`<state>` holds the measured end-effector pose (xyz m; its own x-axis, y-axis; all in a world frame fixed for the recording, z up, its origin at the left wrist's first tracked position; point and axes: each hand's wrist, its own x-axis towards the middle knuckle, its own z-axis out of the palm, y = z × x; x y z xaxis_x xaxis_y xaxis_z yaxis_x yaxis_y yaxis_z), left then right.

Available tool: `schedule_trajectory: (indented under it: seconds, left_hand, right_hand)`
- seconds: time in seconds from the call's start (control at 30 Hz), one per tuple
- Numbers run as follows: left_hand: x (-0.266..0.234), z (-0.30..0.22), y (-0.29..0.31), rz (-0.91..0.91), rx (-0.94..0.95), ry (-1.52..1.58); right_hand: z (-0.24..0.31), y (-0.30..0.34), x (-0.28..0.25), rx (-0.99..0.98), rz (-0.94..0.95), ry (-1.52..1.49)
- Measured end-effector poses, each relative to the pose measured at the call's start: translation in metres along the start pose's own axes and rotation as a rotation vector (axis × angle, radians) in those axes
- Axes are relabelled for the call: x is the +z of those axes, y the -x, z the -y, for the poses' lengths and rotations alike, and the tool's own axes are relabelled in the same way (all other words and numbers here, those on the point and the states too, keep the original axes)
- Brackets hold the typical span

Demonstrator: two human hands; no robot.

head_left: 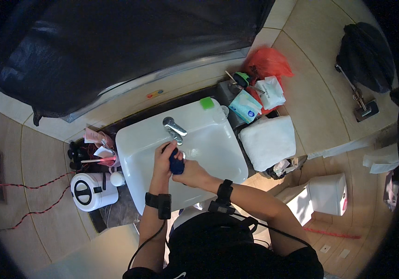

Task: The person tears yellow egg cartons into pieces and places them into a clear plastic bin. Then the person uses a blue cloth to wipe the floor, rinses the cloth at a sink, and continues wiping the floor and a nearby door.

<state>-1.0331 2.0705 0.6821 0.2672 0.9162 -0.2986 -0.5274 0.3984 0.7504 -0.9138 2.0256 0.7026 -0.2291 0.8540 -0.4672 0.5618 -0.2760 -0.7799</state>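
Over the white sink basin (pixel 137 179), both my hands grip a bunched dark blue item (pixel 177 166), which looks like a wet cloth or sock; its exact kind is hard to make out. My left hand (pixel 162 160) is closed around its upper left side. From the lower right, my right hand (pixel 193 175) wraps its lower end. Just beyond my left fingers stands the chrome faucet (pixel 174 126), its spout close to them. Whether water runs is not clear. On the basin's far rim lies a green sponge or soap block (pixel 206 102).
Left of the basin are a white electric kettle or cooker (pixel 92 191) and a pink cup (pixel 110 159). At right lie a folded white towel (pixel 269 142), a tissue pack (pixel 246 106) and a red plastic bag (pixel 267 63). A white toilet (pixel 327 195) stands farther right.
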Motion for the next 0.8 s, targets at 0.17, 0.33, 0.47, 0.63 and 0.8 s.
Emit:
schedule_trajectory:
  seconds: [0.17, 0.33, 0.47, 0.63, 0.8]
  left_hand:
    - [0.011, 0.009, 0.001, -0.119, 0.051, 0.013]
    - [0.013, 0.011, 0.0, -0.183, 0.128, -0.006]
    - [0.018, 0.004, -0.001, -0.252, 0.134, -0.005]
    - [0.018, 0.004, 0.001, -0.317, 0.15, 0.104]
    - [0.016, 0.002, -0.002, -0.336, 0.181, 0.155]
  right_hand:
    - [-0.022, -0.007, 0.003, -0.027, -0.065, 0.088]
    - [-0.013, -0.008, 0.0, -0.06, -0.105, 0.167]
    - [-0.005, -0.009, -0.004, -0.064, -0.128, 0.243]
    - [0.001, -0.007, -0.007, -0.07, -0.109, 0.306]
    - [0.004, -0.011, -0.008, -0.096, -0.103, 0.337]
